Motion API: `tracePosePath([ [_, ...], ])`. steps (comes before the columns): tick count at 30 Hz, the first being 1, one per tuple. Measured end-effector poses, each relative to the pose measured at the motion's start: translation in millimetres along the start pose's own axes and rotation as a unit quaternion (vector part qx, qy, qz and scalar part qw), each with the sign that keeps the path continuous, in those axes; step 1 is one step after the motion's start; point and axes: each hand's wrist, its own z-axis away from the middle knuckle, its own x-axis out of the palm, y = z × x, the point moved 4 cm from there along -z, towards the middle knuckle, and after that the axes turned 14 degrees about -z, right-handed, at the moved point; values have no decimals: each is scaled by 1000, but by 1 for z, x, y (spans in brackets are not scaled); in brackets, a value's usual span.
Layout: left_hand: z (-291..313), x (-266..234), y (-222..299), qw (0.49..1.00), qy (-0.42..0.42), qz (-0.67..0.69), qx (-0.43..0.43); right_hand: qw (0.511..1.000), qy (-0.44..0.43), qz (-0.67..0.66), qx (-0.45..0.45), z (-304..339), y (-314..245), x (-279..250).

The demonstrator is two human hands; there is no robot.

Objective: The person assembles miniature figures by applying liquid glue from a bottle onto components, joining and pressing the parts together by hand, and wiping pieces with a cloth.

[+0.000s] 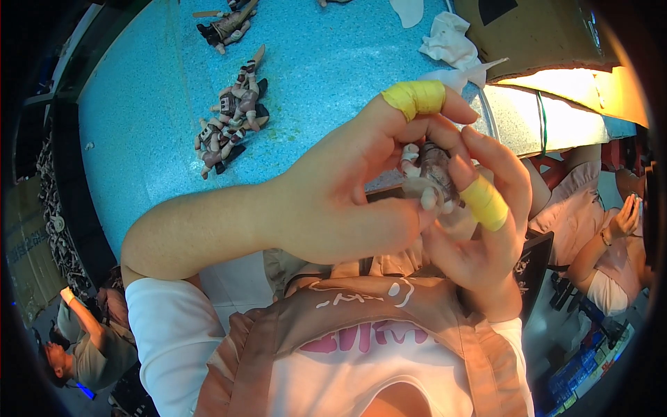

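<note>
Beyond the brown apron (375,288), a blue speckled table (160,90) extends, with a cardboard box (549,38) at its far right. The left hand (354,201) and right hand (490,229) meet at the near edge; each carries a yellow finger wrap (417,99). Figurines (246,101) lie clustered to their left. One small figurine (436,167) is pinched between both hands' fingers.

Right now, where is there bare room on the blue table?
Mostly bare: the blue table between its left edge and the figurine cluster, and the middle, between that cluster and the crumpled tissue. Crowded: the cluster itself, and the upper right, where tissue lies beside the cardboard box.
</note>
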Motion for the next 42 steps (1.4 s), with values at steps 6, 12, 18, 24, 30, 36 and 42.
tracePosePath([
  [6,-4,4,15,915,-9,-339,216,986,34,-140,87,-1,-4,-5],
  [12,1,4,16,893,28,-418,167,989,53,-116,81,-3,-3,-2],
  [18,1,8,17,851,76,-459,243,987,75,-125,61,-1,-2,1],
  [24,-2,7,15,837,94,-470,264,991,79,-97,42,-3,1,3],
  [30,-2,8,16,817,96,-487,294,994,66,-74,41,-4,-2,2],
  [36,0,6,16,891,62,-409,187,966,71,-233,87,0,10,-2],
  [42,-1,-1,7,995,35,-91,16,967,90,-230,64,1,13,-11],
])
